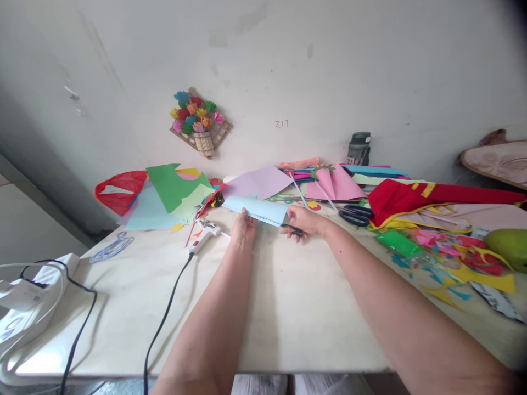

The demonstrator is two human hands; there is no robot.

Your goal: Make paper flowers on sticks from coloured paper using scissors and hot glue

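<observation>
A folded sheet of light blue paper point(257, 208) is held above the table between my two hands. My left hand point(244, 227) pinches its lower left edge, the thumb on top. My right hand point(302, 220) is closed round the black handles of a pair of scissors point(294, 229) at the paper's right end. The blades are mostly hidden by the paper, so I cannot see whether they are cutting. Just left of my left hand lies a white hot glue gun point(201, 238), its nozzle pointing right.
Coloured paper sheets point(167, 184) lie at the back left. Dark-handled scissors point(354, 215), a red cloth point(395, 200) and paper scraps point(448, 277) spread across the right. A dark bottle point(359, 148) stands by the wall. A power strip point(39, 296) with cables sits at the left edge.
</observation>
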